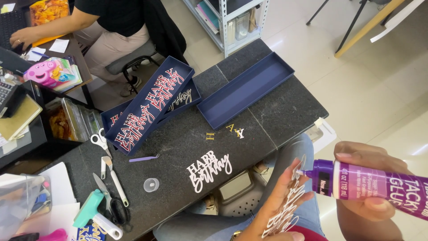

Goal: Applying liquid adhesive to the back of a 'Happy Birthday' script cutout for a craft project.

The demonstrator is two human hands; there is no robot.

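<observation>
My right hand [363, 178] grips a purple glue bottle [370, 186], held sideways with its nozzle pointing left. The nozzle tip touches a white cut-out of script lettering [285, 212] that lies flat on the open palm and fingers of my left hand [274, 205]. Both hands hover off the table's near edge, above my knees in blue jeans. On the dark stone table [285, 111] lies a second white lettering cut-out [208, 170], with a few small loose letters [225, 132] beyond it.
Navy trays [154, 105] stacked with red-and-white lettering sit at the table's middle; an empty navy tray [245, 89] lies right of them. Scissors [99, 139], craft tools [113, 178], a small clear cap [151, 184] and a teal tool [89, 207] lie left. Another person sits at a desk, top left.
</observation>
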